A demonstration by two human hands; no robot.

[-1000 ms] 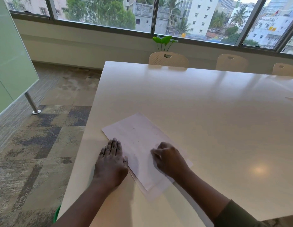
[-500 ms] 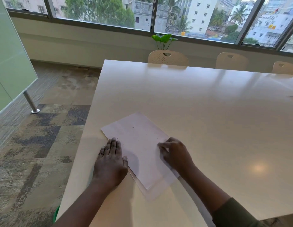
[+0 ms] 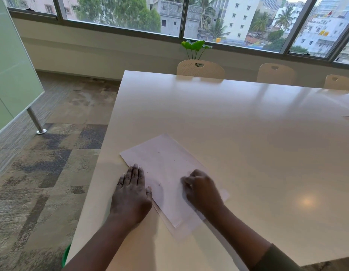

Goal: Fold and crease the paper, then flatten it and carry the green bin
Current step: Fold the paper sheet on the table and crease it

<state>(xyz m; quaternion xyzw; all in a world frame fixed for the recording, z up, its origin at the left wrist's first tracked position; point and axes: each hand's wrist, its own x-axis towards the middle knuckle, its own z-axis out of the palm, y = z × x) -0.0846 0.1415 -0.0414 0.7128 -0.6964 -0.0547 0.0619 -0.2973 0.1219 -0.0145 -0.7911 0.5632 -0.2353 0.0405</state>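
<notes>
My left hand spread flat on folded paper, right hand blurred, fingers curled on it, grip unclear, chairs behind table, green bin edge below

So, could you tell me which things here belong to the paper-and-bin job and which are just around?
Job:
- folded paper
- left hand, flat on its edge
- right hand, fingers curled, on the paper
- green bin, a sliver below the table

Around:
- chairs
- plant

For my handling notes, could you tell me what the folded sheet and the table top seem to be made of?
The folded sheet looks like thin matte white paper: layered edges show, with faint specks. The table top looks like smooth cream laminate or a similar hard coating, semi-glossy, since it mirrors the chairs and a lamp; the core is not visible.
</notes>
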